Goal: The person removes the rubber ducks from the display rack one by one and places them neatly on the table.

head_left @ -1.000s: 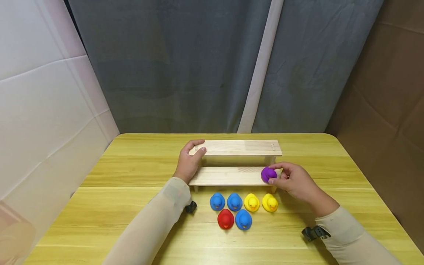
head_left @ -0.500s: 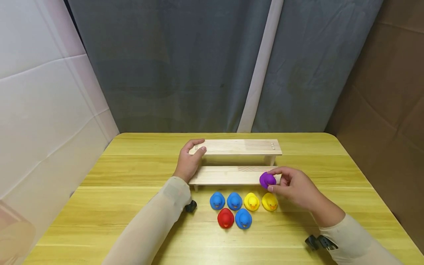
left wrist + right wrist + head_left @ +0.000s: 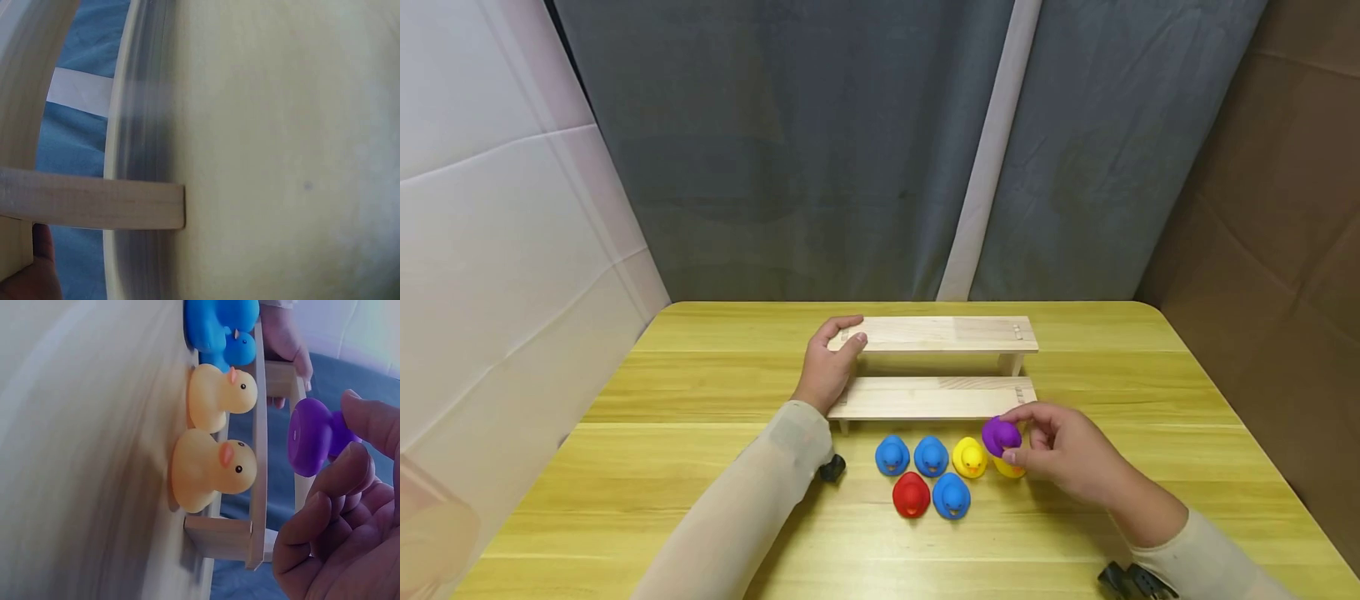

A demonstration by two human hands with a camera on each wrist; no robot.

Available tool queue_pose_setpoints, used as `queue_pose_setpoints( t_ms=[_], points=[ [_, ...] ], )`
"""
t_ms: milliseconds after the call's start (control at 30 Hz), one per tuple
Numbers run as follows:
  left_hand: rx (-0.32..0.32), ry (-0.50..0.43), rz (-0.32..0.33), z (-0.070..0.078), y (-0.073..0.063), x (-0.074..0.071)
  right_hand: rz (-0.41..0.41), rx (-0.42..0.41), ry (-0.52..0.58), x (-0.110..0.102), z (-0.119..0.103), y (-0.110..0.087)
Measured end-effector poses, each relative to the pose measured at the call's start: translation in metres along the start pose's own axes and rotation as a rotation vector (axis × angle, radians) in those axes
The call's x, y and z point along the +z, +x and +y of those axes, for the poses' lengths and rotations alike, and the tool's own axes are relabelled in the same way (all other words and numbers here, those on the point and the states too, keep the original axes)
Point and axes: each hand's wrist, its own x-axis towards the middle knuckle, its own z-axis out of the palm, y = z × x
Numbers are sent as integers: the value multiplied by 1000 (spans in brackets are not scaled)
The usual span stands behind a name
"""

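Note:
My right hand (image 3: 1067, 446) pinches a purple rubber duck (image 3: 1001, 435) between thumb and fingertips, in front of the lower shelf's right end. In the head view the duck overlaps a yellow rubber duck (image 3: 1009, 468); the right wrist view shows it raised, its flat base (image 3: 302, 437) turned to the camera. My left hand (image 3: 829, 360) grips the left end of the upper board (image 3: 940, 333) of a two-step wooden stand, thumb on top. The lower board (image 3: 925, 398) has nothing on it. In the left wrist view a wooden leg (image 3: 94, 200) of the stand shows.
On the table (image 3: 685, 467) before the stand sit a second yellow duck (image 3: 970, 458), a red duck (image 3: 911, 496) and blue ducks (image 3: 892, 456), in two rows. A grey curtain (image 3: 775, 167) hangs behind the table.
My right hand has carried the purple duck from the lower board's right end towards me, over the right yellow duck. The left hand and the other ducks stay put.

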Motion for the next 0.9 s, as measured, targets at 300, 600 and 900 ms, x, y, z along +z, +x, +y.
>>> queue_pose_setpoints(
  t_ms=[300, 600, 900],
  points=[
    [-40, -12, -15, 31, -14, 3, -23, 4, -1, 6, 2, -8],
    [-1, -22, -22, 29, -13, 2, -62, -2, 19, 11, 8, -15],
    [-15, -15, -17, 28, -12, 2, -93, -8, 35, 14, 11, -17]
  ],
)
